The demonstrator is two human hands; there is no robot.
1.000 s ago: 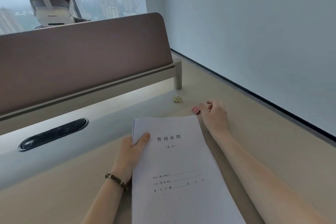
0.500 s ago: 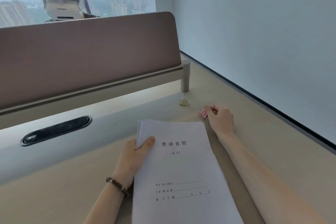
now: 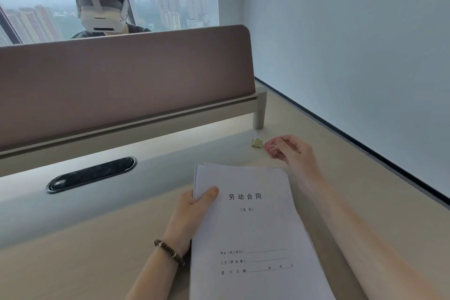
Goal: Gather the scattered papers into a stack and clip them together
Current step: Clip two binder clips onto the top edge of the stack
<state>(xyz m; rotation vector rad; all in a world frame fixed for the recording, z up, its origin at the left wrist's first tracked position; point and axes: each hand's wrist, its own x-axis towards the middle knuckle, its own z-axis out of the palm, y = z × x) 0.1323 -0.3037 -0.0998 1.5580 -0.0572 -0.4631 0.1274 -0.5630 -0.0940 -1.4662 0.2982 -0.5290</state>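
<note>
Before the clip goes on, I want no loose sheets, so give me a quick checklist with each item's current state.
1. Papers gathered into one stack: ok.
2. Left hand steadies the stack, thumb on the top sheet: ok.
3. Pink binder clip pinched in the right hand, lifted off the desk: ok.
4. Clip mouth opened wide enough: cannot tell, too small.
5. Top edges flush: not ok, sheets peek out slightly at the far edge.
6. Gold binder clip out of the way, beside the hand: ok.
</note>
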